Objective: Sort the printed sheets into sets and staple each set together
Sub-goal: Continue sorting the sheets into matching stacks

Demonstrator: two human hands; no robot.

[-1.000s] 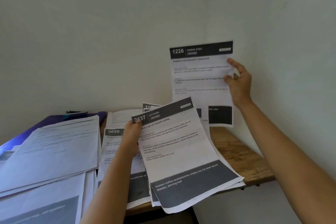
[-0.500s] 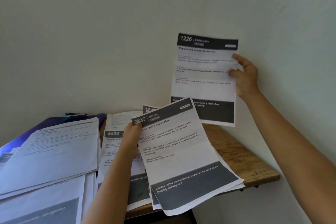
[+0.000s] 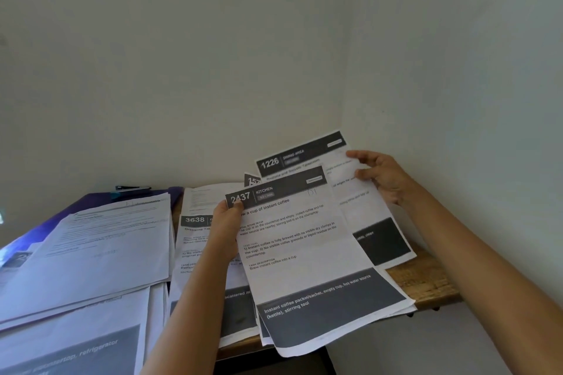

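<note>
The left hand (image 3: 227, 228) fingers pinch a thin 2437 sheet (image 3: 304, 246); right hand (image 3: 387, 179) fingers grip a sagging 1226 sheet (image 3: 359, 210).

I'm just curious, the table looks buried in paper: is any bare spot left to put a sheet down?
Only the right end of the wooden table, between sheet 1226 and the wall, shows bare wood. The left and middle are crowded with overlapping sheets.

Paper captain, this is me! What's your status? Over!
Left hand pinches sheet 2437 by its top corner. Right hand holds sheet 1226, partly behind it. More sheets piled on the table; no stapler in view.
</note>
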